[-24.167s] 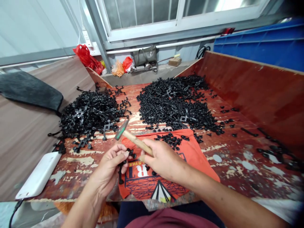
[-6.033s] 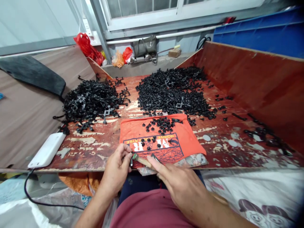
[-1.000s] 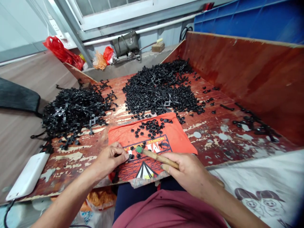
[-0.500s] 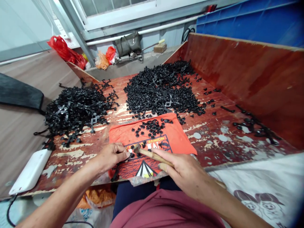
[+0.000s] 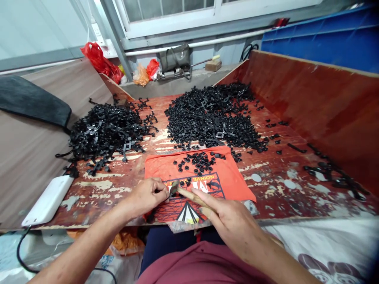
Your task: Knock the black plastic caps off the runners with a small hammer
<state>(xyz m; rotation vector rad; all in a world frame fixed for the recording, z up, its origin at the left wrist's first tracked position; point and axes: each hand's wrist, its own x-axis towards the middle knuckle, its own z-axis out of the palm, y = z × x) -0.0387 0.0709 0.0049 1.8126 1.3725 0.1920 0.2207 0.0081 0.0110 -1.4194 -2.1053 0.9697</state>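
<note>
My right hand (image 5: 226,215) is wrapped round the wooden handle of a small hammer (image 5: 194,196). The hammer's dark metal head lies close by the fingertips of my left hand (image 5: 151,197), low over an orange printed cloth (image 5: 237,179). Thumb and forefinger of the left hand are pinched together; what they hold is too small and covered to make out. A few small black studs (image 5: 188,180) lie just beyond the hammer head. Farther back on the cloth is a loose cluster of black studs (image 5: 201,161).
Behind the cloth rises a large heap of black parts (image 5: 207,114). A second heap of linked black pieces (image 5: 103,132) is at the left. A white device (image 5: 47,201) lies near the left front edge. Reddish wooden boards (image 5: 314,110) wall the table's right side.
My view has turned, so everything sits farther right in the picture. The hammer head is now closer to the left fingertips and covers the spot where small studs showed before.
</note>
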